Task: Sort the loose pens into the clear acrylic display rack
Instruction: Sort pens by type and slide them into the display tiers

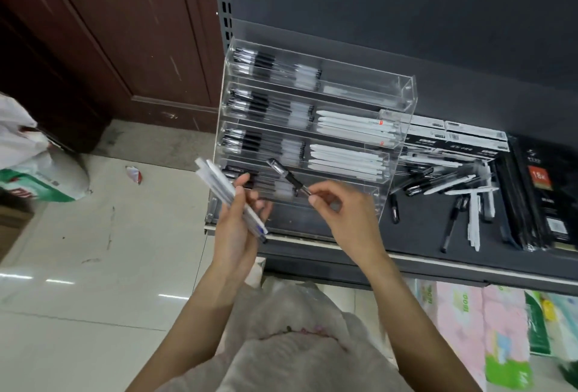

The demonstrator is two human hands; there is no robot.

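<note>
1. Holding a bundle of white pens (pixel 230 196) in my left hand (pixel 239 229), I have my fingers (pixel 242 183) curled round it, the bundle slanting up and away to the left past my fingertips.
2. My right hand (pixel 342 213) pinches one black pen (pixel 289 176) by its tip end between thumb and forefinger; the pen angles up-left, its cap end lying over the lowest tier of the clear acrylic rack (pixel 312 129).
3. That rack stands on the dark shelf (pixel 422 229) just beyond both sets of fingers, its tiers stepping back, each holding black pens on the left and white ones on the right.
4. The shelf's front edge (pixel 438 258) runs just below my right wrist; the rack's left wall sits at the shelf's left end, with tiled floor (pixel 93 266) beyond my left fingers.
5. Right of my right fingers, well apart, the loose pens (pixel 450 191) lie scattered on the shelf, black and white mixed, with bare shelf between them and the rack.
6. Dark boxes (pixel 544 191) lie farther right.
</note>
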